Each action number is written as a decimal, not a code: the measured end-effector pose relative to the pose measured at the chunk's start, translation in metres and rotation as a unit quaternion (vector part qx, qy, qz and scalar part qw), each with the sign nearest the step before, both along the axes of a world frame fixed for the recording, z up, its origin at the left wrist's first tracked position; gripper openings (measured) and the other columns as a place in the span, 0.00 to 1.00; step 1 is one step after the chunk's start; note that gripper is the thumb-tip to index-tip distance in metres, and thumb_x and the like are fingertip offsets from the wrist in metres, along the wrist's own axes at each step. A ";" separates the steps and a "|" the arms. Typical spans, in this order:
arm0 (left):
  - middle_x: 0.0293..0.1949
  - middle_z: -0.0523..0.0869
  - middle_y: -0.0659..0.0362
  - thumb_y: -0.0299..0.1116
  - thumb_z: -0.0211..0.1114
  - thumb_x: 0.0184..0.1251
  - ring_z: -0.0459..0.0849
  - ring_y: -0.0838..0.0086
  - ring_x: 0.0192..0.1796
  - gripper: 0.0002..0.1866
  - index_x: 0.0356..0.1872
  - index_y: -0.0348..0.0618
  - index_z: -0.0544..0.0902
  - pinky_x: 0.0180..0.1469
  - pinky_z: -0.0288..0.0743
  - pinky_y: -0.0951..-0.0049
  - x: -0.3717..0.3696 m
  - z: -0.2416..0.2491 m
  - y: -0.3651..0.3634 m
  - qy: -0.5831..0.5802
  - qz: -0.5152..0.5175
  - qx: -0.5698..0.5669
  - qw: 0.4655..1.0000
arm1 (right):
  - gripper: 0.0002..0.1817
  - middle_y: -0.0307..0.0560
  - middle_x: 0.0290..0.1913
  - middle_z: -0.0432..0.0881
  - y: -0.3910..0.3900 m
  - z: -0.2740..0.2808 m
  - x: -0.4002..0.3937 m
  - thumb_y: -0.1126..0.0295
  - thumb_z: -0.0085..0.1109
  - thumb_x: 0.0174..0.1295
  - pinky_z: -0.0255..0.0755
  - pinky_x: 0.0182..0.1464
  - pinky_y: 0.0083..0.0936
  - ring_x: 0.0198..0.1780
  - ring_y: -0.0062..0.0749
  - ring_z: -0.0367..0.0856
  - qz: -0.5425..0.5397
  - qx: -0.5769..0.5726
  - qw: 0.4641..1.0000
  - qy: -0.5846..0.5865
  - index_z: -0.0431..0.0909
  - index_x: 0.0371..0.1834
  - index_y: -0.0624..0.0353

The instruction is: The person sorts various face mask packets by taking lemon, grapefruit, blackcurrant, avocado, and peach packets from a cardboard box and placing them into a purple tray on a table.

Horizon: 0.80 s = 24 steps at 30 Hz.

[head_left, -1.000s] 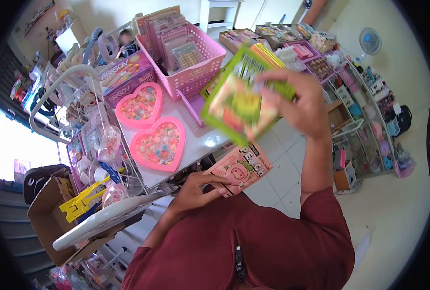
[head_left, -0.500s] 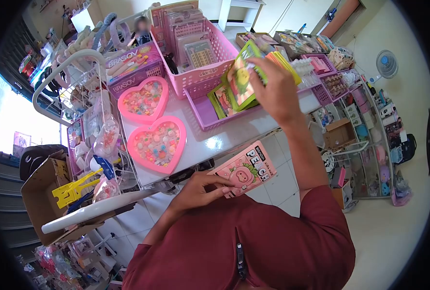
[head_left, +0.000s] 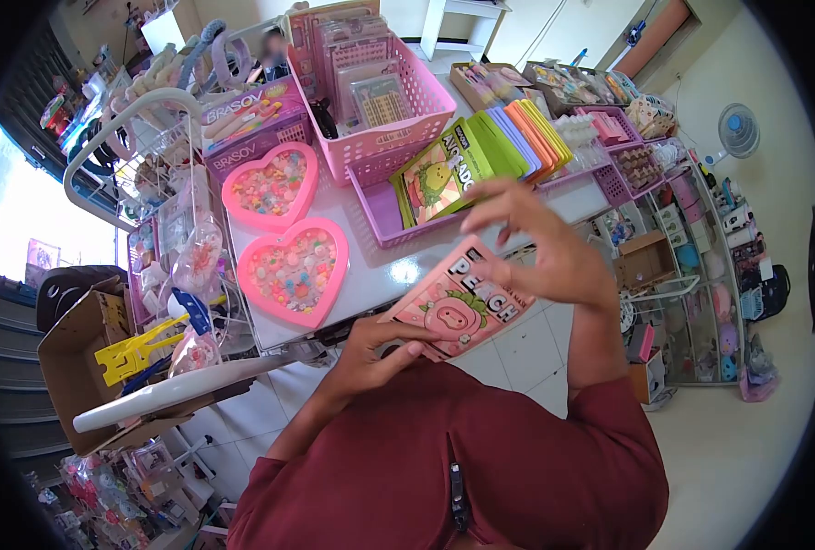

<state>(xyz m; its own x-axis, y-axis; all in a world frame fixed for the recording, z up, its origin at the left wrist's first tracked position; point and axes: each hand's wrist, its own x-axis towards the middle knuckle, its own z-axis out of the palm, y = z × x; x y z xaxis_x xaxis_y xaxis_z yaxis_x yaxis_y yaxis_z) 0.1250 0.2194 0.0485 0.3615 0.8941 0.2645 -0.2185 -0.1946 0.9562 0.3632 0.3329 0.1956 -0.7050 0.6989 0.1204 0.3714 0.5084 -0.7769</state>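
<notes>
Pink peach packets are held low in front of me, pinched at their lower left edge by my left hand. My right hand is just above their upper right corner, fingers spread and slightly blurred, with nothing between them. Behind it, green avocado packets lean in a purple basket on the white table. Purple, orange and yellow packets stand in a row to their right.
Two pink heart-shaped bead boxes lie left of the basket. A taller pink basket stands behind, beside a purple box. A white rail and cardboard box are at the left, shelves at the right.
My right hand has let go of the green packets and moved down toward the peach packets. The green packets now lean back in the basket. My left hand keeps its hold, the packets slightly lower.
</notes>
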 end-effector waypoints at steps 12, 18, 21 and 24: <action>0.74 0.67 0.44 0.27 0.65 0.71 0.81 0.64 0.62 0.25 0.68 0.39 0.74 0.57 0.76 0.66 0.007 0.006 0.015 -0.034 0.108 0.112 0.987 | 0.18 0.50 0.46 0.85 0.052 -0.005 -0.008 0.69 0.68 0.60 0.75 0.57 0.29 0.49 0.33 0.84 -0.124 0.124 0.982 0.077 0.79 0.52 0.63; 0.67 0.74 0.42 0.27 0.71 0.64 0.81 0.58 0.60 0.24 0.61 0.42 0.79 0.59 0.75 0.62 0.013 0.021 0.026 0.124 0.174 0.268 0.939 | 0.15 0.59 0.37 0.87 0.068 -0.009 -0.045 0.66 0.64 0.60 0.77 0.49 0.46 0.43 0.56 0.86 -0.182 0.223 0.941 -0.176 0.81 0.47 0.61; 0.63 0.77 0.44 0.28 0.74 0.59 0.80 0.52 0.61 0.24 0.58 0.42 0.81 0.61 0.74 0.57 0.014 0.035 0.035 0.210 0.213 0.317 0.900 | 0.14 0.58 0.38 0.86 0.081 -0.016 -0.045 0.66 0.65 0.60 0.77 0.49 0.47 0.43 0.57 0.85 -0.151 0.266 0.934 -0.186 0.81 0.47 0.60; 0.62 0.79 0.48 0.33 0.75 0.60 0.77 0.49 0.64 0.24 0.58 0.42 0.81 0.67 0.68 0.50 0.019 0.049 0.045 0.349 0.277 0.304 0.842 | 0.17 0.56 0.44 0.83 0.077 -0.030 -0.050 0.64 0.67 0.59 0.77 0.51 0.47 0.48 0.55 0.84 -0.124 0.335 0.908 -0.220 0.82 0.50 0.58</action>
